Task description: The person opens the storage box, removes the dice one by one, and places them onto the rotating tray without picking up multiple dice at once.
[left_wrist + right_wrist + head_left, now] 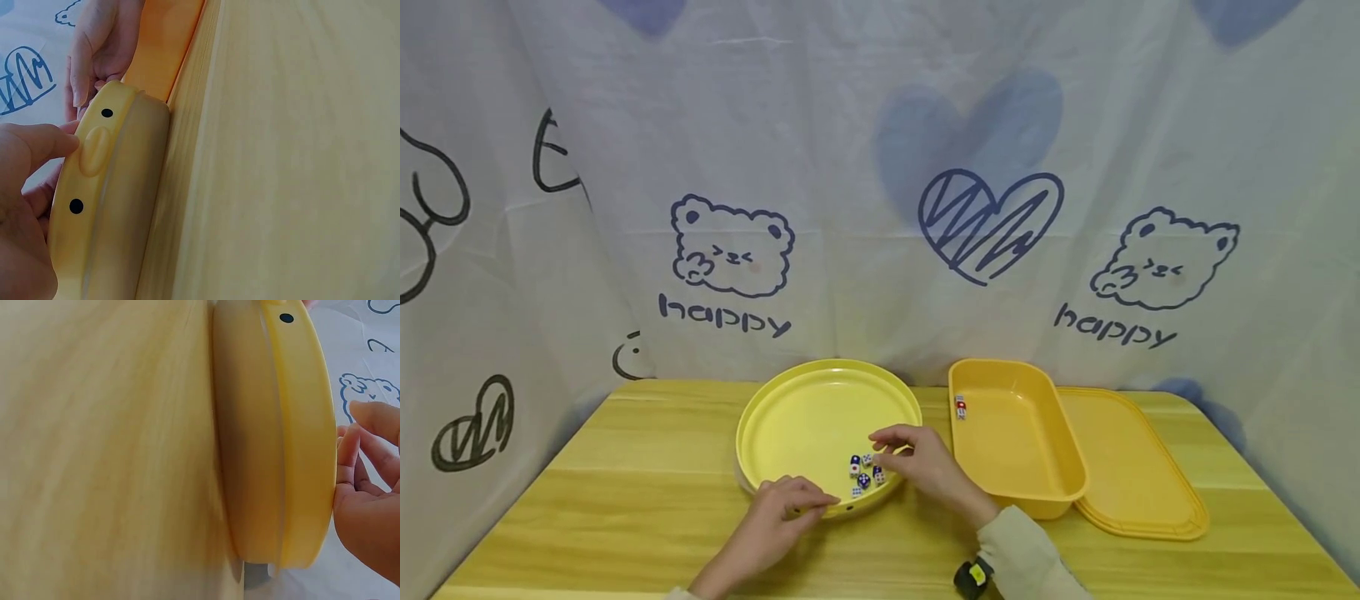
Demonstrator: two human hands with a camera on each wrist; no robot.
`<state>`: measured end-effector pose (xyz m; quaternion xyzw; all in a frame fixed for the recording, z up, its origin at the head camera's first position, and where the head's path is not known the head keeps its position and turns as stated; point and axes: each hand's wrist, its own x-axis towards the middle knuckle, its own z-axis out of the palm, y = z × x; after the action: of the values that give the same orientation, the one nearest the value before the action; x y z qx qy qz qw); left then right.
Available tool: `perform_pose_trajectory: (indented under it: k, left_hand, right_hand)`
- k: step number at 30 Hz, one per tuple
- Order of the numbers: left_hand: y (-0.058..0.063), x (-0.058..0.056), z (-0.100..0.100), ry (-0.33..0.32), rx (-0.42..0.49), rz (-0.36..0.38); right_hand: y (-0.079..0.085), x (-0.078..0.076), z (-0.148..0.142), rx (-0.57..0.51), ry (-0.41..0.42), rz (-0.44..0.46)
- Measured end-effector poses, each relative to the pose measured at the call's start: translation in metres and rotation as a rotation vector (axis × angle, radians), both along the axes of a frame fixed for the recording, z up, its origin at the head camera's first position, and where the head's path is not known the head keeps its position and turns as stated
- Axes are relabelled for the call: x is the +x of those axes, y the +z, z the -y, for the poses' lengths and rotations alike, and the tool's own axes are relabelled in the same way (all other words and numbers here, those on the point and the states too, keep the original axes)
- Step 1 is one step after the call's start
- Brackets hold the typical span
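Note:
Several small white and blue dice [864, 481] lie close together in a round yellow tray [797, 417], near its front right rim. My left hand [778, 512] pinches the tray's front rim. The left wrist view shows the thumb against the outer wall beside a raised oval nub [95, 152], with other fingers behind the rim. Over the dice hovers my right hand [917, 462], thumb and forefinger apart. No die shows between those fingers in the right wrist view, where the hand [369, 500] is beside the tray's rim.
To the right of the tray stands a deep orange-yellow box [1015, 433]. A few dice [960, 407] sit along its left side, one with a red face. Its flat lid [1135, 467] lies farther right on the wooden table [587, 500]. A printed cloth [850, 167] hangs behind.

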<state>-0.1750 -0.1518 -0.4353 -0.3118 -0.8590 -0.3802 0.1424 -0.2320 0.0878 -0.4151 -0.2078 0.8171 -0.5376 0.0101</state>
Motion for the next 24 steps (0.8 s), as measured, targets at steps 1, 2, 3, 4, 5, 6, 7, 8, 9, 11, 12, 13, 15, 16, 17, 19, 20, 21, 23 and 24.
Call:
perform_pose_trajectory:
  k: [1, 2, 3, 4, 5, 6, 7, 8, 9, 11, 12, 13, 15, 16, 17, 19, 20, 21, 23, 24]
  left_hand:
    - [0.0, 0.0, 0.0, 0.002, -0.002, 0.001]
    - [-0.001, 0.0, 0.0, 0.003, -0.004, 0.004]
    - [0.0, 0.001, 0.0, 0.005, -0.005, 0.007]
    - [-0.001, 0.001, 0.0, 0.006, -0.004, 0.011]
    - [-0.001, 0.001, 0.0, 0.008, -0.004, 0.012]
    - [-0.001, 0.001, 0.0, 0.01, -0.003, 0.012]
    - [-0.001, 0.001, 0.0, 0.009, -0.003, 0.012]
    - [-0.001, 0.002, 0.0, 0.005, -0.002, 0.01]
    - [-0.001, 0.002, 0.0, 0.003, -0.001, 0.01]
    - [0.0, 0.002, -0.001, -0.005, 0.002, 0.009]
    - [0.0, 0.002, -0.001, -0.008, 0.005, 0.009]
    - [0.001, 0.002, -0.001, -0.011, 0.008, 0.011]
    - [0.002, 0.002, -0.002, -0.013, 0.013, 0.02]
    - [0.002, 0.002, -0.002, -0.015, 0.013, 0.022]
    - [0.002, 0.002, -0.002, -0.015, 0.013, 0.022]
    - [0.003, 0.002, -0.002, -0.009, 0.012, 0.024]
    - [0.003, 0.002, -0.002, -0.007, 0.01, 0.025]
    - [0.003, 0.002, -0.002, -0.003, 0.009, 0.026]
    - [0.003, 0.002, -0.002, -0.001, 0.008, 0.032]
    - [0.003, 0.002, -0.002, 0.0, 0.007, 0.04]
  right_hand:
    - [0.0, 0.0, 0.0, -0.002, -0.002, -0.004]
    - [0.0, 0.001, 0.0, -0.007, -0.006, -0.005]
    - [-0.001, 0.001, 0.0, -0.009, -0.01, -0.01]
    - [-0.001, 0.001, 0.001, -0.012, -0.014, -0.014]
    - [-0.001, 0.002, 0.001, -0.017, -0.017, -0.014]
    - [-0.001, 0.002, 0.001, -0.019, -0.02, -0.012]
    - [-0.001, 0.003, 0.001, -0.021, -0.021, -0.011]
    - [0.0, 0.004, 0.001, -0.017, -0.021, -0.009]
    - [0.0, 0.004, 0.001, -0.012, -0.019, -0.007]
    - [0.004, 0.006, 0.0, -0.002, -0.017, 0.0]
    - [0.006, 0.007, 0.0, 0.007, -0.016, 0.0]
    - [0.01, 0.008, -0.001, 0.013, -0.015, 0.0]
    - [0.017, 0.011, -0.004, 0.023, -0.019, 0.002]
    - [0.02, 0.012, -0.005, 0.028, -0.023, 0.003]
    - [0.024, 0.012, -0.006, 0.034, -0.03, 0.004]
    - [0.031, 0.013, -0.009, 0.041, -0.05, 0.011]
    - [0.034, 0.012, -0.01, 0.038, -0.061, 0.02]
    - [0.037, 0.011, -0.012, 0.034, -0.068, 0.022]
    - [0.043, 0.01, -0.016, 0.038, -0.089, 0.022]
    - [0.047, 0.009, -0.019, 0.04, -0.099, 0.021]
